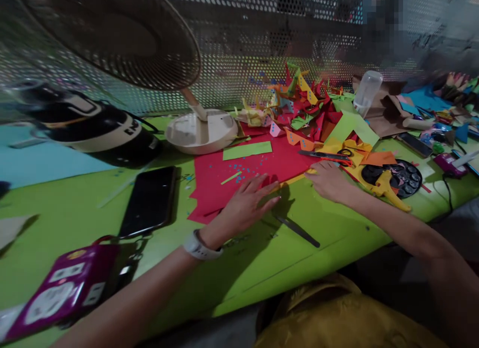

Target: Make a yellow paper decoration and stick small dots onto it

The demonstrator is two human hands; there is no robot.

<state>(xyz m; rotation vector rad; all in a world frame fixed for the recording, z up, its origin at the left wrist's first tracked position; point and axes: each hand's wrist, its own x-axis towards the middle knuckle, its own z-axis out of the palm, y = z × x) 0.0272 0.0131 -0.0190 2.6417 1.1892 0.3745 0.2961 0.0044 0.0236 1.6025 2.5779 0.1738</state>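
Observation:
My left hand (245,205), a pale watch band at its wrist, reaches over the front of a red paper sheet (209,175). Its fingers are apart, with the tips by the left end of a narrow yellow paper strip (294,180). At the strip's other end my right hand (331,180) is closed in a pinch, a bit of yellow showing at the fingertips. Scissors with orange handles (346,161) lie just behind it. A slim grey metal tool, seemingly tweezers (299,231), rests in front of the hands. The red sheet carries a green paper rectangle (247,151) and small blue bits.
A heap of folded paper pieces (299,101) stands at the back. Left are a fan (202,143), a black bottle (101,128), a phone (149,200) and a purple pouch (63,288). A yellow glue gun (385,188) lies across a black round tray (409,178) at right.

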